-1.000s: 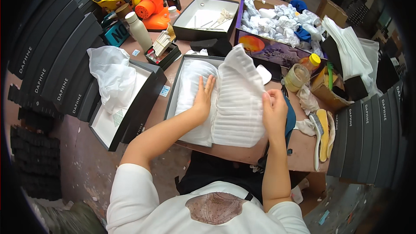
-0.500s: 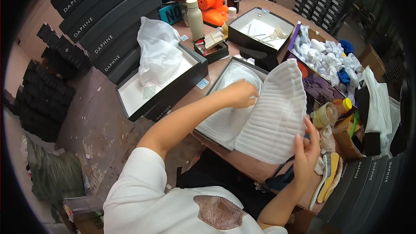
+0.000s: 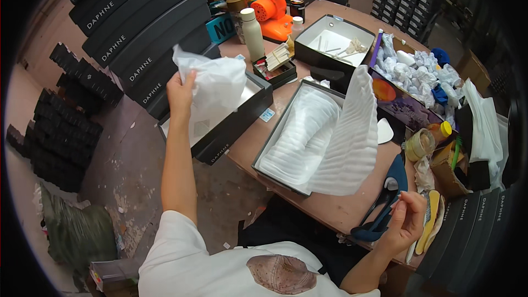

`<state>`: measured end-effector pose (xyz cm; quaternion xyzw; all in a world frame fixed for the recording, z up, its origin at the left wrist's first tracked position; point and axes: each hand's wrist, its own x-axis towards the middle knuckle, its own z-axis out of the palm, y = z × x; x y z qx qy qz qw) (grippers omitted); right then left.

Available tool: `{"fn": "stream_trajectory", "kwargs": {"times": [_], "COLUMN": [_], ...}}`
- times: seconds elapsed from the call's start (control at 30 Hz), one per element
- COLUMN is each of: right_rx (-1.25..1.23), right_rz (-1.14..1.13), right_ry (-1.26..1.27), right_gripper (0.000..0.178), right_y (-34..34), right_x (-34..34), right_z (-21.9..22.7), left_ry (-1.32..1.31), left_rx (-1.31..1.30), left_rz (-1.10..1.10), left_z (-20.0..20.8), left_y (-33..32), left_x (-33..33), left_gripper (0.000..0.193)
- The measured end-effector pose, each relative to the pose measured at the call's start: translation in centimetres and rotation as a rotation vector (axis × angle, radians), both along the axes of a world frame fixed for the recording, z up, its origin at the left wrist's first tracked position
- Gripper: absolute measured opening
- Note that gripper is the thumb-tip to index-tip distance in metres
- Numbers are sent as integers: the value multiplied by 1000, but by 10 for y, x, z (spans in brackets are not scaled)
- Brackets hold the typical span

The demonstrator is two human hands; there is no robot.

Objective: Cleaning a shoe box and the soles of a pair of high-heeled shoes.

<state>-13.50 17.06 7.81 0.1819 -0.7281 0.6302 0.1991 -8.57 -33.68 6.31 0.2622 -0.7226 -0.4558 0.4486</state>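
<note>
My left hand grips a thin, translucent white wrapping sheet at its left side. The sheet bunches up over an open black shoebox with a white inside; whether anything is wrapped in it is hidden. My right hand is raised with its fingers curled and thumb close to the forefinger; anything between them is too small to make out. Close by on the table lies a dark blue shoe with a silvery ornament. Ribbed white foam sheet lines another open shoebox, one flap spreading over its right side.
Stacked black shoeboxes rise at the left. Behind stand a pale bottle, an orange device and a black box of small sticks. A purple box of crumpled paper and insoles are at the right.
My left hand has left the foam-lined box and reached left, taking hold of the wrapping sheet. My right hand has let go of the foam flap and moved lower right, uncovering the blue shoe.
</note>
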Motion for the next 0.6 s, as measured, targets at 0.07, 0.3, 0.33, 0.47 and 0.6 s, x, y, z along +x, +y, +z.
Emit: {"fn": "stream_trajectory", "kwargs": {"times": [0.07,0.3,0.33,0.47,0.6], "right_rx": [115,301,317,-133,134], "right_rz": [69,45,-46,3,-192], "right_ry": [172,367,422,-47,57], "right_gripper": [29,87,76,27,57], "right_y": [1,-43,-42,23,43], "right_x": [15,20,22,16,41], "right_z": [17,66,66,31,25], "left_ry": [264,405,338,66,148], "left_rx": [245,276,200,506,120], "left_rz": [-259,-722,-812,-1072,-858], "left_z": [59,108,104,71,22], "left_y": [80,277,289,310,351], "left_x": [-9,-22,-24,-73,-94], "left_gripper": [20,29,29,28,25]}}
